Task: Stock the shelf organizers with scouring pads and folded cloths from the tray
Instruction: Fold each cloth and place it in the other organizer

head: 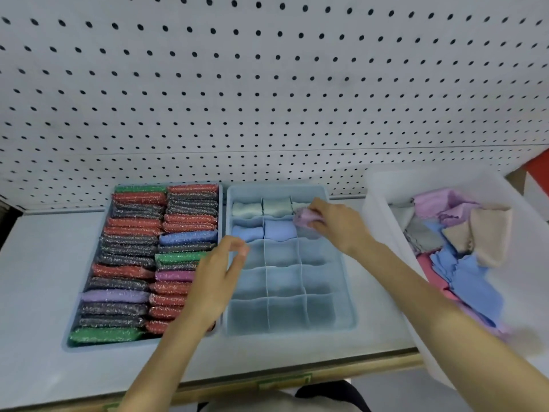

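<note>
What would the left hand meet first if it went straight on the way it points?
Probably the left blue cloth in the second row of the organizer, just beyond the left hand; its height above it is unclear.

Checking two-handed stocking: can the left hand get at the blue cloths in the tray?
Probably not. The left hand hovers at the left edge of the divided organizer; the right forearm lies between it and the blue cloths in the tray.
</note>
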